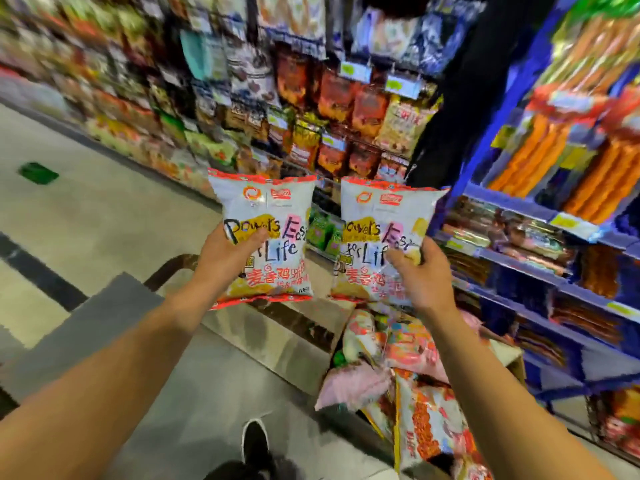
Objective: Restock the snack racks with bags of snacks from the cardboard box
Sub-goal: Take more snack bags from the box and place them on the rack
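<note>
Head view shows two matching white snack bags, left bag [266, 237] gripped by the left hand [225, 258], right bag [381, 233] by the right hand [420, 275], above an open cardboard box [516, 362] heaped with more bags.

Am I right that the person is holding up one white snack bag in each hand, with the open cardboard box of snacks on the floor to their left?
Not quite. The head view shows the left hand and right hand each holding a white snack bag, but the cardboard box sits below to their right, beside the blue shelves.
</note>
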`<state>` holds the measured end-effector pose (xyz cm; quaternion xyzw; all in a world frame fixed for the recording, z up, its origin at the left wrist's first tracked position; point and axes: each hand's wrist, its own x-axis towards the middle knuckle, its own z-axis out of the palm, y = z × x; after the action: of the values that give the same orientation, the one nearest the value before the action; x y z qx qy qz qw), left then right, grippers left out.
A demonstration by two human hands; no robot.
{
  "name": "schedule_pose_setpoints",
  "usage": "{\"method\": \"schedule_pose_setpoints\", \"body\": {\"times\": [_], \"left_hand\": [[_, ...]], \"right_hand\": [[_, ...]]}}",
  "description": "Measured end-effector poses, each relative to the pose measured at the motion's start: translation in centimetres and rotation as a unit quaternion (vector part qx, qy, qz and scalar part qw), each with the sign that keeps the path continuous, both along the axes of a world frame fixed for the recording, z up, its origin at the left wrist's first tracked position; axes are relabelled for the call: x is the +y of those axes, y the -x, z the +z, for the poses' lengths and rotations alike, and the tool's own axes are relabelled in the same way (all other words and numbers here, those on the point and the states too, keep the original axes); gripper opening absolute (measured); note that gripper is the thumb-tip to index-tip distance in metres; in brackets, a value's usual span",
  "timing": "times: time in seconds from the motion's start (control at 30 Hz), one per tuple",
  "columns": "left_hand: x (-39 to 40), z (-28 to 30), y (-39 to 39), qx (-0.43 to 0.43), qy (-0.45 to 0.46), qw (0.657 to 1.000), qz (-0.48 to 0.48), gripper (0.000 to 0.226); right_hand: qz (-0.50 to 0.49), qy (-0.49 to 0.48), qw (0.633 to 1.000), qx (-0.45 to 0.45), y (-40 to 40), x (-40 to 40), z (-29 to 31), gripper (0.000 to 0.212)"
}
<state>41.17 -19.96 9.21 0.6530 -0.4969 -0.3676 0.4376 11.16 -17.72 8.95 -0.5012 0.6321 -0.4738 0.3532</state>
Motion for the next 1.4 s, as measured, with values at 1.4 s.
{"method": "schedule_pose_setpoints", "body": {"times": [1.4], "left_hand": [[-52.3, 24.1, -50.4, -0.007, 0.229, 0.973, 0.024, 0.067]], "right_hand": [[0.053, 0.222, 0.973, -0.018, -51.5, -55.8, 24.8, 0.034]]}}
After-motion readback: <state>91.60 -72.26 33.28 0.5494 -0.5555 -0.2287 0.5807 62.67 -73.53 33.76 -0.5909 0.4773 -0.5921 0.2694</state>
